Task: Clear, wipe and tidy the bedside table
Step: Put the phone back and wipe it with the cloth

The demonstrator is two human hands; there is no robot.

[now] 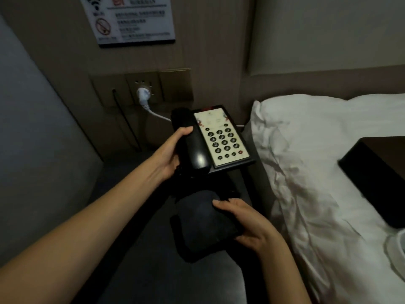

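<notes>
A black desk telephone [221,139] with a cream keypad is held tilted above the dark bedside table [135,270]. My left hand [173,152] grips its left side, fingers over the handset. Its coiled cord hangs down beneath it. My right hand [245,224] holds a folded dark cloth [201,222] that lies on the tabletop below the phone.
A wall panel holds sockets with a white plug [142,95] and a black cable [127,123]. A notice sign [129,18] hangs above. On the right is a bed with a white pillow [306,161]; a dark flat object [377,176] and something white [396,249] lie on it.
</notes>
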